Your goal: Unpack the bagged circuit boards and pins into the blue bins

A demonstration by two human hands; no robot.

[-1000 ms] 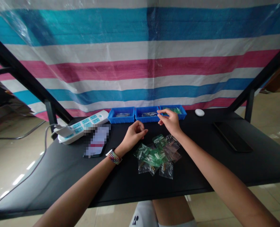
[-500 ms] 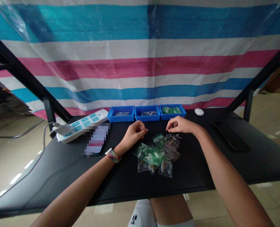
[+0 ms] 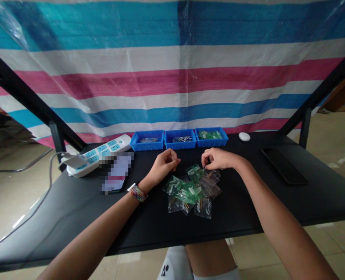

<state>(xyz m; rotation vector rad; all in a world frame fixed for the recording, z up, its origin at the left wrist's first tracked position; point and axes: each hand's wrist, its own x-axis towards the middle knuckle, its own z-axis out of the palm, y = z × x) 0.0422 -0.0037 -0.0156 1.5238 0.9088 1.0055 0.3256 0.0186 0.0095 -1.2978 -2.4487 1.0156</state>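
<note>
My left hand (image 3: 163, 165) rests on the black table just left of a pile of small plastic bags. Its fingers are curled closed; whatever may be inside is hidden. My right hand (image 3: 219, 158) is at the pile's far edge, thumb and fingers pinched together beside some thin silvery metal pieces (image 3: 216, 172). What the pinch holds is too small to name. Green-tinted bags (image 3: 190, 191) with pale small parts lie in the middle of the pile. Clear bags (image 3: 203, 210) holding gold-coloured pins stick out along its near side.
Three blue bins stand at the back: a left bin (image 3: 147, 146) with small pieces, a middle bin (image 3: 180, 145) with metal pieces, a right bin (image 3: 211, 142) with green bags. A power strip (image 3: 102, 153), two phones (image 3: 119, 171) (image 3: 284, 165) and a white round object (image 3: 244, 137) lie around.
My right hand has moved down and slightly left, its fingertips now at the metal pieces on the pile. My left hand stays closed in nearly the same place.
</note>
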